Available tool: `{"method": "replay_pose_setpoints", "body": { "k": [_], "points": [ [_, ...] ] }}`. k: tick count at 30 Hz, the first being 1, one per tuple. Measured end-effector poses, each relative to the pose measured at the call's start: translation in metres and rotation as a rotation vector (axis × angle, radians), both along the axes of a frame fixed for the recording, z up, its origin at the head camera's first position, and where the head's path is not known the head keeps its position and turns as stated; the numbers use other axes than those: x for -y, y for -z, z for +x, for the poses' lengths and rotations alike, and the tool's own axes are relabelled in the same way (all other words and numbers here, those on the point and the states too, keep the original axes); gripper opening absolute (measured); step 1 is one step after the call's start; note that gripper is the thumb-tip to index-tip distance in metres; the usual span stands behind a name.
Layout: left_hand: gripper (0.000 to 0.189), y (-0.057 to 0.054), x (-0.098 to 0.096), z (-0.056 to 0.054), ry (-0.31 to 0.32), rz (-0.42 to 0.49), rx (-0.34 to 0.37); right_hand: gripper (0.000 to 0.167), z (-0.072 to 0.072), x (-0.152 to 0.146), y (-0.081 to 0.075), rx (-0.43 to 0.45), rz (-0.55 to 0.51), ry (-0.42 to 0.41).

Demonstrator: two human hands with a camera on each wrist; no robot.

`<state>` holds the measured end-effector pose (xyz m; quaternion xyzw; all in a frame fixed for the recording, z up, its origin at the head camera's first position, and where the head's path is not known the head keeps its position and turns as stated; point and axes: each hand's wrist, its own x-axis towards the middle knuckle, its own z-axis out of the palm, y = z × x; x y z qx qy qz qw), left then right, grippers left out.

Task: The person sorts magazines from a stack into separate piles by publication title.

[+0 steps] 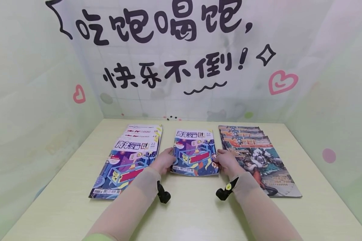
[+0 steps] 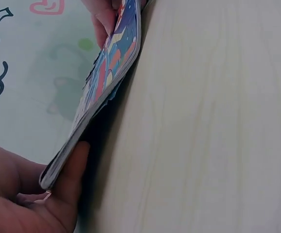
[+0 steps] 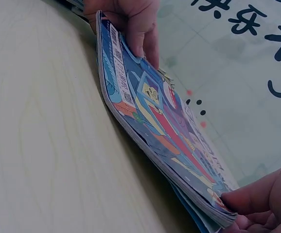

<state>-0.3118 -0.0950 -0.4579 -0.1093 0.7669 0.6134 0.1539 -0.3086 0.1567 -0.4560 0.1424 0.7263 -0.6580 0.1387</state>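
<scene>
A purple and blue magazine (image 1: 195, 154) with a white title band is between my two hands, its near edge lifted off the table. My left hand (image 1: 164, 160) grips its left edge; in the left wrist view that hand's fingers (image 2: 70, 170) are underneath. At the opposite edge, my right hand (image 1: 227, 160) pinches the magazine with its thumb (image 3: 245, 198) on the cover. A second, bluish edge (image 3: 191, 206) shows below the magazine in the right wrist view. Shadow lies on the table beneath.
Overlapping magazines (image 1: 123, 167) lie at the left, the front one with the same cover. Another fanned pile (image 1: 265, 164) with orange titles lies at the right, partly behind my right arm. The pale wooden table (image 1: 187, 207) meets printed fabric walls (image 1: 181, 103) on three sides.
</scene>
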Motion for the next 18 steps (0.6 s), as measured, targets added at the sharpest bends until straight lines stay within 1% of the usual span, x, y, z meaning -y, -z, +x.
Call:
{"method": "replay_pose_setpoints", "body": {
  "k": [3, 7, 10, 14, 18],
  "points": [
    [0.069, 0.0017, 0.0006, 0.0003, 0.009, -0.016, -0.003, 0.063, -0.0001, 0.0007, 0.0008, -0.005, 0.008, -0.016],
    [0.071, 0.0034, -0.0005, 0.0011, 0.001, 0.016, -0.008, 0.063, 0.0009, 0.0013, 0.0012, -0.016, 0.013, -0.025],
    [0.072, 0.0038, -0.0009, 0.0022, -0.013, 0.049, -0.014, 0.064, 0.0017, 0.0015, 0.0014, -0.018, 0.005, -0.015],
    [0.071, 0.0015, -0.0003, 0.0044, -0.020, 0.056, -0.019, 0.065, 0.0022, 0.0017, 0.0014, -0.024, -0.008, -0.002],
    [0.071, -0.0033, 0.0024, 0.0077, -0.021, 0.076, -0.037, 0.065, 0.0051, 0.0045, -0.0021, -0.047, -0.006, 0.002]
  ]
}}
